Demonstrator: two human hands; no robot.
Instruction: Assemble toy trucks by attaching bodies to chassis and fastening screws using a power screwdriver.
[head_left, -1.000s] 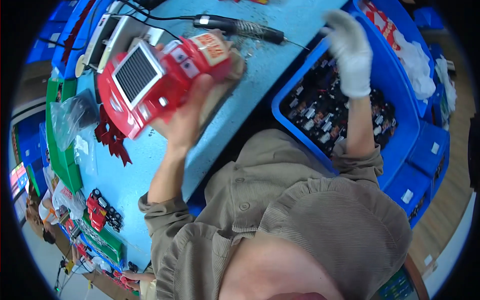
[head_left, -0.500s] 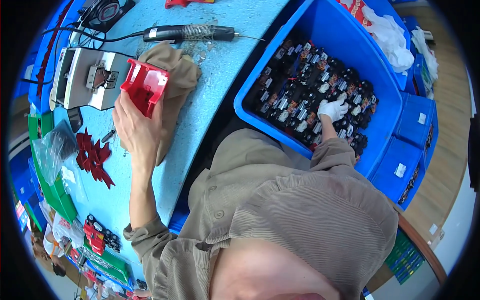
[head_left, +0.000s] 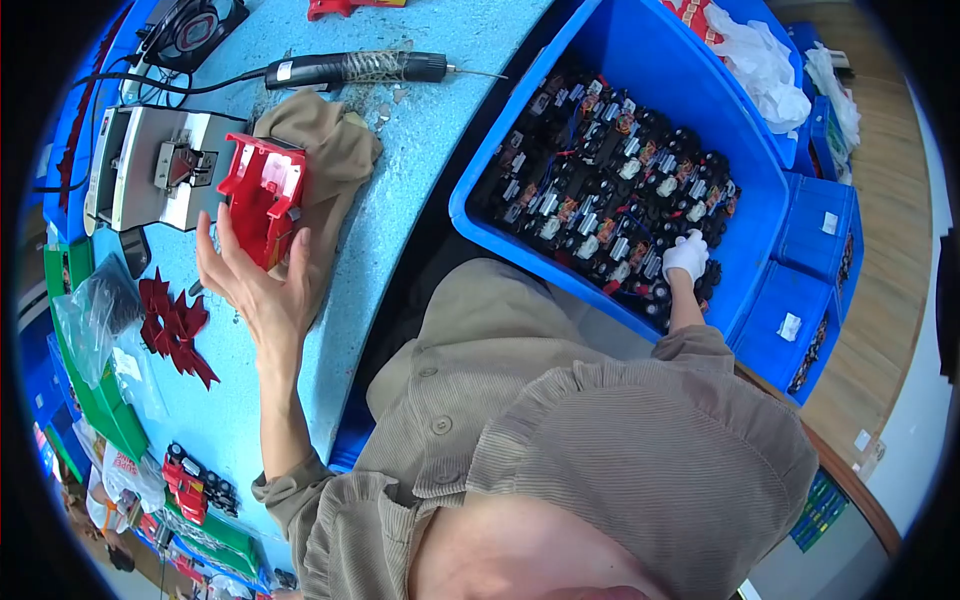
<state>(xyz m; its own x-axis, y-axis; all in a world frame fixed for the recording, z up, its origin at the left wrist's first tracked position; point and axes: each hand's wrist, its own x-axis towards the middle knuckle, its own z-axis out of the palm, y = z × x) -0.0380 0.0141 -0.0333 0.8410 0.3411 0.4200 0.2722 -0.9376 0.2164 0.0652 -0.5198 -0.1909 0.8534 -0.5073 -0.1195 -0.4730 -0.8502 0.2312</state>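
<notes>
The outfit I've got on my feed is a grey-brown corduroy top [head_left: 590,480] with fine ribbing all over, plus a big floppy collar [head_left: 650,440] edged in a gathered ruffle [head_left: 545,386]. I can see a few round buttons [head_left: 441,426] in pretty much the same colour, and both sleeves [head_left: 300,500] stop short of the wrists. My right hand [head_left: 686,256] gets a white glove, while the left hand [head_left: 258,300] is bare.

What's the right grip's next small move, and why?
Probably close the right grip on one wheeled chassis: it is down among the chassis in the blue bin, while the red shell, partly over the tan cloth, shows its hollow side within the spread left grip. Whether the right holds one is unclear.
</notes>
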